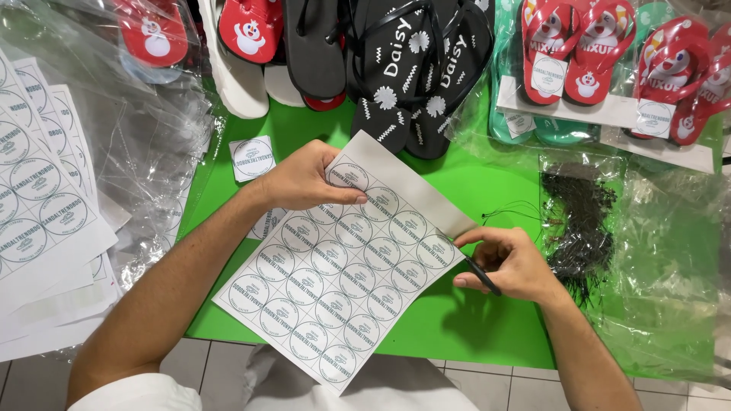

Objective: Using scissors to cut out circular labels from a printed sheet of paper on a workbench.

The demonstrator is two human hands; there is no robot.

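Observation:
A white sheet of round printed labels [335, 274] lies tilted over the green table [457, 320]. My left hand [301, 179] pinches the sheet near its top corner, thumb and fingers on the paper. My right hand [510, 262] rests at the sheet's right edge and grips a thin black tool [481, 275], whose tip touches the edge of the paper.
Black flip-flops [411, 68] and red ones [579, 46] in clear bags line the back. More label sheets [38, 198] and plastic bags [145, 137] lie left. A bag of black cords [582, 221] sits right. One cut square label [253, 158] lies beside my left hand.

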